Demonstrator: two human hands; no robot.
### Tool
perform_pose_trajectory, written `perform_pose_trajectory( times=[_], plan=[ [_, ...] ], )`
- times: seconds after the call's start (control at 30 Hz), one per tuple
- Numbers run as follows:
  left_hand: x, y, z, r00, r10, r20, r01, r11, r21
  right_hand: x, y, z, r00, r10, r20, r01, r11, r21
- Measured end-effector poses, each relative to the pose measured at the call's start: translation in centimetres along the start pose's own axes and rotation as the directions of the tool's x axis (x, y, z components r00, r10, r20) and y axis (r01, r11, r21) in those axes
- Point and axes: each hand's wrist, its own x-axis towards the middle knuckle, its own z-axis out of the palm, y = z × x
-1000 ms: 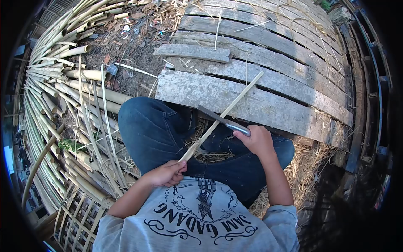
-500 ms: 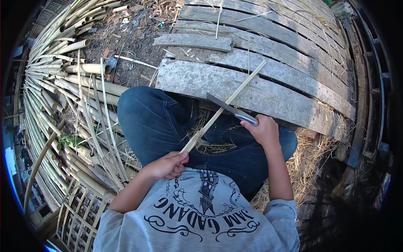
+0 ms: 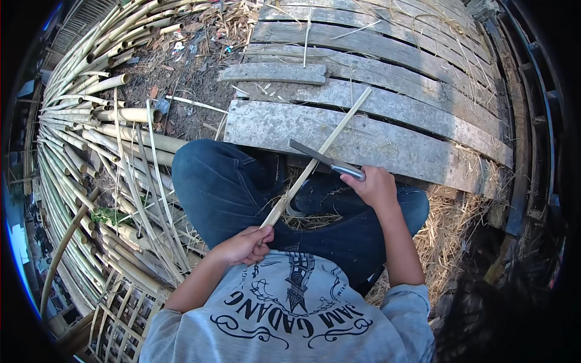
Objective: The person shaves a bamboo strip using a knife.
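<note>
My left hand (image 3: 247, 244) is closed round the near end of a pale bamboo strip (image 3: 340, 128), close to my shirt. The strip slants away from me to the upper right, over my lap, and its far end reaches above the wooden planks. In my right hand (image 3: 374, 186) is a knife (image 3: 327, 160) with a silvery handle and a dark, wide blade. The blade lies across the strip around its middle, pointing to the upper left. Ragged fibres show on the strip nearer my left hand.
Weathered planks (image 3: 284, 124) form a platform ahead, with a short loose board (image 3: 272, 73) on it. Many bamboo poles (image 3: 130, 115) are piled at the left, near a woven lattice basket (image 3: 124, 314). Straw shavings (image 3: 445, 242) cover the ground at right.
The knife has shifted slightly toward me and to the left, along the strip. My left hand still grips the strip's near end. The whole view has tilted a little.
</note>
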Motion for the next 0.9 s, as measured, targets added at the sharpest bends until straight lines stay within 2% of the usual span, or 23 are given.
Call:
perform_pose_trajectory(
  times=[0.07, 0.1, 0.13, 0.2, 0.27, 0.33, 0.37, 0.47, 0.6, 0.67, 0.73, 0.8, 0.87, 0.9],
  plan=[
    [0.2, 0.3, 0.1, 0.999, -0.03, 0.014, 0.031, 0.999, -0.037, -0.2, -1.0, -0.6, 0.999, 0.031, -0.009, -0.031, 0.999, -0.041],
    [0.2, 0.1, 0.1, 0.999, -0.03, 0.02, 0.031, 0.999, -0.032, -0.7, -2.2, -0.8, 0.998, 0.057, 0.038, -0.056, 0.998, -0.018],
    [0.2, 0.1, 0.1, 0.999, -0.039, 0.022, 0.039, 0.999, -0.013, -1.5, -3.3, -0.6, 1.0, 0.019, 0.008, -0.019, 1.0, -0.007],
    [0.5, 0.3, 0.2, 0.998, -0.053, 0.025, 0.053, 0.999, 0.007, -2.7, -5.1, -1.0, 0.992, -0.053, 0.111, 0.063, 0.994, -0.089],
    [0.2, 0.1, 0.0, 0.998, -0.063, 0.002, 0.063, 0.998, -0.016, -2.7, -3.9, -0.4, 0.991, -0.088, 0.101, 0.097, 0.99, -0.098],
    [0.2, 0.1, -0.1, 0.998, -0.055, -0.005, 0.055, 0.998, -0.012, -1.1, -1.2, -0.1, 0.999, 0.034, -0.005, -0.034, 0.998, -0.048],
    [0.3, 0.1, 0.0, 0.999, -0.031, -0.006, 0.031, 0.999, -0.012, -0.6, -0.3, -0.3, 0.999, 0.017, -0.037, -0.019, 0.997, -0.069],
    [0.0, 0.3, 0.2, 0.998, -0.064, -0.007, 0.063, 0.998, -0.024, -1.8, -2.8, 0.3, 0.999, 0.015, -0.039, -0.015, 1.0, 0.001],
    [0.1, 0.1, 0.1, 0.997, -0.078, -0.028, 0.078, 0.997, -0.007, -3.0, -4.4, -0.7, 0.993, -0.089, 0.079, 0.097, 0.989, -0.112],
    [0.2, 0.0, -0.1, 0.999, -0.044, -0.006, 0.044, 0.999, -0.002, -1.5, -1.9, -0.3, 0.998, -0.006, -0.056, 0.0, 0.995, -0.1],
    [0.3, -0.1, 0.1, 0.998, -0.051, -0.024, 0.05, 0.999, -0.009, -0.8, -1.1, -0.7, 0.994, -0.036, -0.104, 0.023, 0.993, -0.118],
    [0.2, 0.1, 0.1, 0.998, -0.048, -0.046, 0.047, 0.999, -0.016, -1.9, -2.7, -0.3, 0.998, -0.02, -0.068, 0.012, 0.993, -0.118],
    [0.2, 0.1, 0.2, 0.997, -0.063, -0.032, 0.063, 0.998, -0.007, -3.0, -4.4, -0.6, 0.995, -0.085, 0.046, 0.091, 0.986, -0.141],
    [0.3, 0.1, 0.2, 0.998, -0.059, -0.028, 0.059, 0.998, -0.01, -3.2, -4.2, -0.3, 0.989, -0.144, 0.038, 0.148, 0.979, -0.139]
  ],
)
